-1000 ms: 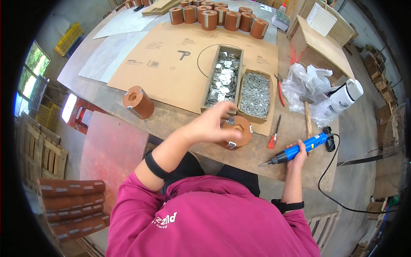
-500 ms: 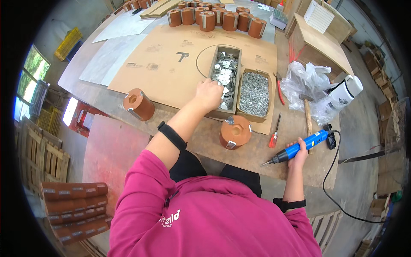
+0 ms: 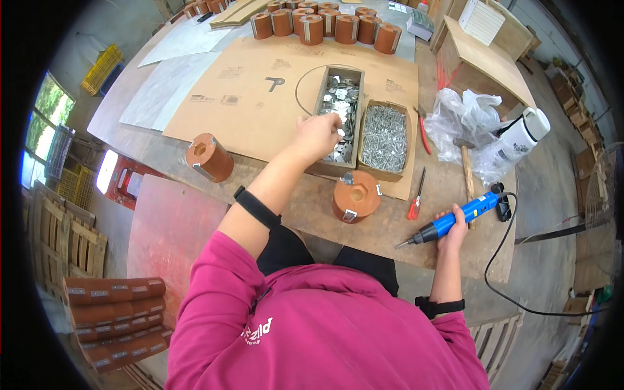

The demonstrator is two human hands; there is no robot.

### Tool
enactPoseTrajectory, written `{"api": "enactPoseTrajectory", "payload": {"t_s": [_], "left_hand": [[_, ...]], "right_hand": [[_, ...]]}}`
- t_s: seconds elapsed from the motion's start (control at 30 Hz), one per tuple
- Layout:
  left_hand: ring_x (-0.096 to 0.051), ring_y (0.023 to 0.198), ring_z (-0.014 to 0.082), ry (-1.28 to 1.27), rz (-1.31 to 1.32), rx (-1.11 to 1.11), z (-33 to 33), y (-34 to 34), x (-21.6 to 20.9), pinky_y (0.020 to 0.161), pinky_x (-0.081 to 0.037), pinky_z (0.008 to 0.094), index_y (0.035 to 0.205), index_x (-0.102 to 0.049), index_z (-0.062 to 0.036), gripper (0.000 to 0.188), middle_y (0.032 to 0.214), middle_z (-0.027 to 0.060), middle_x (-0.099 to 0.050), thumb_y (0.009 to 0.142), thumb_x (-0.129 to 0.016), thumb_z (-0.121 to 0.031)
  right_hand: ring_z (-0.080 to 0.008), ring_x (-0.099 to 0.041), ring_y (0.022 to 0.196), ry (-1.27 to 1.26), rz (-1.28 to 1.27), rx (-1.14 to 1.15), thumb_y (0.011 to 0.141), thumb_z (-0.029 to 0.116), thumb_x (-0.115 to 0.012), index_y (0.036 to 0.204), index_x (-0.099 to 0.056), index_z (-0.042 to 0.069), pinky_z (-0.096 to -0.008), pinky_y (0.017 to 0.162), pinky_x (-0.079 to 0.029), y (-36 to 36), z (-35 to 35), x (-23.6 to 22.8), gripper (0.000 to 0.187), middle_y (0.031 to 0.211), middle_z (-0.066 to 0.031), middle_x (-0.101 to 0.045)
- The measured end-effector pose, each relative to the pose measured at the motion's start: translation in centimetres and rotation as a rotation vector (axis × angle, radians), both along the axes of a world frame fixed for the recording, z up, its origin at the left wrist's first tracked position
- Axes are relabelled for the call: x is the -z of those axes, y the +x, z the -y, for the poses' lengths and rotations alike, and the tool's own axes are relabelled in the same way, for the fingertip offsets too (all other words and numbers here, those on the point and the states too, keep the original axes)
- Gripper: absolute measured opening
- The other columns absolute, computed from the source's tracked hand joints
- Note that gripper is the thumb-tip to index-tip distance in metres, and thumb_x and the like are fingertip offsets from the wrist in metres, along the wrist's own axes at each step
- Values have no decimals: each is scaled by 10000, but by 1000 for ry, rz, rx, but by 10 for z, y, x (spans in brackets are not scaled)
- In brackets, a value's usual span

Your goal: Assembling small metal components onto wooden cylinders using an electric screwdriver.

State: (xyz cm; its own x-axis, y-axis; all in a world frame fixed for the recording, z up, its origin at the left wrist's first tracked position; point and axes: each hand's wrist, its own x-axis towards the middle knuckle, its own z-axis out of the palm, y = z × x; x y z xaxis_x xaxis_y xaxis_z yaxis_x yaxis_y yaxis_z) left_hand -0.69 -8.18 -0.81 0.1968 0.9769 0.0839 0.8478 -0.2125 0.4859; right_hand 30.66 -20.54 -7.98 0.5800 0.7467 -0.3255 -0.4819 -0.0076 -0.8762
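My left hand [image 3: 316, 138] is over the near left side of a long grey box [image 3: 322, 97] of small flat metal plates [image 3: 340, 97]. Its fingers are pinched together, with a bright metal plate [image 3: 340, 132] showing at the tips. My right hand [image 3: 453, 233] grips a blue electric screwdriver [image 3: 455, 221] with a black nose, its bit pointing left over the table's front edge. Between my hands stands a reddish-brown cylinder [image 3: 356, 203] with a hole in its top and metal plates on its side. A similar cylinder [image 3: 209, 158] stands farther left.
A cardboard box of screws [image 3: 385, 138] adjoins the plate box. Nearby are a red-handled screwdriver [image 3: 416, 201], red-handled pliers [image 3: 424, 133], a hammer [image 3: 468, 175], plastic bags [image 3: 458, 123] and a white bottle [image 3: 523, 136]. Several cylinders [image 3: 312, 29] stand at the back. A black cord [image 3: 491, 276] hangs right.
My left hand has lifted slightly from the plates, a bright plate now showing at its fingertips. The right hand and electric screwdriver have stayed nearly still.
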Motion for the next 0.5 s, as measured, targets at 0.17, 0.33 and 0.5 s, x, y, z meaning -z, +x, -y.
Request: {"api": "enactPoseTrajectory", "payload": {"t_s": [0.17,0.33,0.5], "left_hand": [[-568,750,98,-4,710,77,23,-2,-14,671,-437,229,923,-597,-8,182,789,62,-622,744,-598,-37],[-579,781,153,329,438,241,86,3,-23,797,-413,327,848,-609,-51,138,787,44,-615,711,-608,-34],[-570,852,172,585,240,365,119,6,-7,912,-334,423,753,-609,-115,121,816,3,-617,659,-639,-45]], "right_hand": [[-210,-525,539,11,-12,19,716,155,-610,781,-458,13,-351,525,-478,2,-2,2,218,612,-82,-484],[-184,-513,574,-3,4,14,732,177,-607,782,-472,38,-326,549,-469,2,-2,2,200,644,-63,-487],[-180,-515,585,-8,-9,6,734,175,-606,797,-475,38,-327,550,-472,4,-3,2,200,649,-63,-488]]}}
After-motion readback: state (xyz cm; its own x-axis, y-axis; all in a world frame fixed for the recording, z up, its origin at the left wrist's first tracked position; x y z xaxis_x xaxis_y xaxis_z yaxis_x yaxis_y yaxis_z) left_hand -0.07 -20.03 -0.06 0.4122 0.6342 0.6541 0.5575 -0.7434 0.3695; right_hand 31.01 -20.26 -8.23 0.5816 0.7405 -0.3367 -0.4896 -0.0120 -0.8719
